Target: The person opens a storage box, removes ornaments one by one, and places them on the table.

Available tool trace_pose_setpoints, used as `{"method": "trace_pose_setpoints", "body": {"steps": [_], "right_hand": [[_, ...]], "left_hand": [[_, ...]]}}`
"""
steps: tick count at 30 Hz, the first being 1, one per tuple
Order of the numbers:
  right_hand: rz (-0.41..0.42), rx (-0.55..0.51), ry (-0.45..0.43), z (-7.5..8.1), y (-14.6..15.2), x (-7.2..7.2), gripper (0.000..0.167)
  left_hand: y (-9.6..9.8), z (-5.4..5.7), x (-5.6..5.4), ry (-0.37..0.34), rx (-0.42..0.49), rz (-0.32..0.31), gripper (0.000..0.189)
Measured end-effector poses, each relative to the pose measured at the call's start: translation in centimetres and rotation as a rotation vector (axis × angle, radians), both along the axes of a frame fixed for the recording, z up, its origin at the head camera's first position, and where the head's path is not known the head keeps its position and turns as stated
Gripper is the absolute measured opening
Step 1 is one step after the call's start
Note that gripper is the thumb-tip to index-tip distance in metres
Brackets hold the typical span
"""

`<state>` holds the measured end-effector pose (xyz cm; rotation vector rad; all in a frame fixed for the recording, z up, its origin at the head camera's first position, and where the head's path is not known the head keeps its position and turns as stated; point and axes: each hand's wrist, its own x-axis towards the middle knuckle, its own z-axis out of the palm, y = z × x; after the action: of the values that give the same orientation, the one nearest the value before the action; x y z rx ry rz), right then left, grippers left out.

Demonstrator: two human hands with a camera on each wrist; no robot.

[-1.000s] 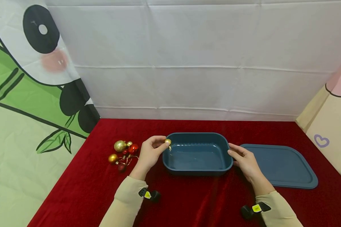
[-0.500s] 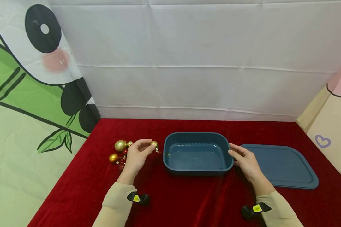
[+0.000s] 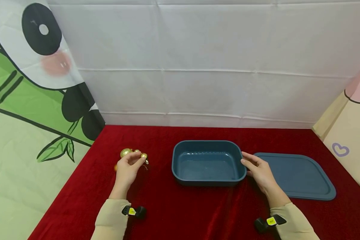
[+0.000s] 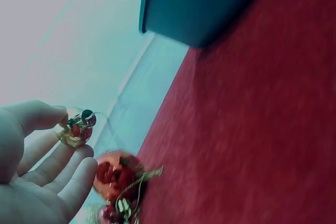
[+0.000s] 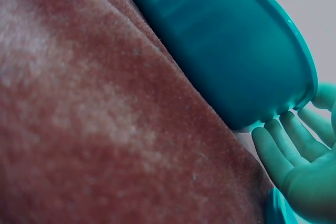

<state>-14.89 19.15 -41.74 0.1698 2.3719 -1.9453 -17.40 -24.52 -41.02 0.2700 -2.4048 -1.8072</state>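
Observation:
My left hand (image 3: 126, 171) pinches a small shiny gold bauble (image 3: 144, 155) between thumb and fingertips, its thin hanging loop dangling. It is above the pile of ornaments at the left, hiding most of them from the head view. A glittery gold bauble (image 3: 126, 152) shows behind the fingers. In the left wrist view, a red bauble (image 4: 116, 177) with a gold string lies below the held one. With thumb at the rim and fingers against the outer wall, my right hand (image 3: 259, 171) grips the right end of a deep blue container (image 3: 208, 183). No ornaments show inside it.
To the right of the container lies a flat blue lid (image 3: 301, 176), partly behind my right hand. A red velvet cloth (image 3: 180, 213) covers the table. Behind it hangs a pale printed backdrop (image 3: 198, 90).
My left hand has moved left, from the container's left rim back to the ornament pile, with the gold bauble still held. The right hand and container have stayed put.

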Motion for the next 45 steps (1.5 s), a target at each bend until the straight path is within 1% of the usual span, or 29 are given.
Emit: {"method": "trace_pose_setpoints", "body": {"steps": [4,7,10,13,16,19,23,25,28,31,35,39,45], "right_hand": [[0.003,0.006,-0.002,0.1,0.0,0.0,0.059],[0.002,0.013,-0.003,0.3,0.0,0.1,0.060],[0.001,0.020,-0.003,0.4,0.1,0.2,0.060],[0.000,0.018,-0.006,0.5,0.2,0.3,0.060],[0.005,0.013,-0.007,0.5,0.2,0.4,0.061],[0.011,0.011,0.000,0.5,0.3,0.2,0.063],[0.011,0.009,0.018,0.6,0.5,0.1,0.064],[0.009,0.010,0.019,0.5,0.7,0.2,0.064],[0.007,0.024,0.008,0.2,0.9,0.5,0.063],[0.003,0.032,0.000,0.0,0.9,0.8,0.063],[0.005,0.034,0.010,-0.2,0.8,0.8,0.064],[0.004,0.033,0.012,-0.1,0.7,0.6,0.063],[-0.003,0.040,0.013,-0.1,0.9,0.5,0.062]], "left_hand": [[-0.9,-0.2,0.0,0.009,-0.022,0.037,0.032],[-1.6,-0.5,0.0,0.009,-0.063,0.068,0.030],[-2.2,-0.8,0.2,-0.011,-0.094,0.092,0.031],[-2.7,-1.1,0.3,-0.039,-0.099,0.099,0.032],[-3.0,-1.1,0.5,-0.064,-0.106,0.094,0.032],[-3.1,-1.0,0.4,-0.067,-0.143,0.081,0.033],[-2.9,-0.7,0.2,-0.051,-0.223,0.062,0.033],[-2.8,-0.7,0.2,-0.041,-0.277,0.048,0.034],[-2.6,-0.9,0.4,-0.039,-0.354,0.016,0.033],[-2.4,-1.3,0.6,-0.030,-0.406,-0.011,0.032],[-2.3,-1.4,0.6,-0.021,-0.416,-0.018,0.031],[-2.4,-1.3,0.5,-0.026,-0.412,-0.019,0.032],[-2.3,-1.1,0.2,-0.015,-0.400,-0.011,0.034]]}}
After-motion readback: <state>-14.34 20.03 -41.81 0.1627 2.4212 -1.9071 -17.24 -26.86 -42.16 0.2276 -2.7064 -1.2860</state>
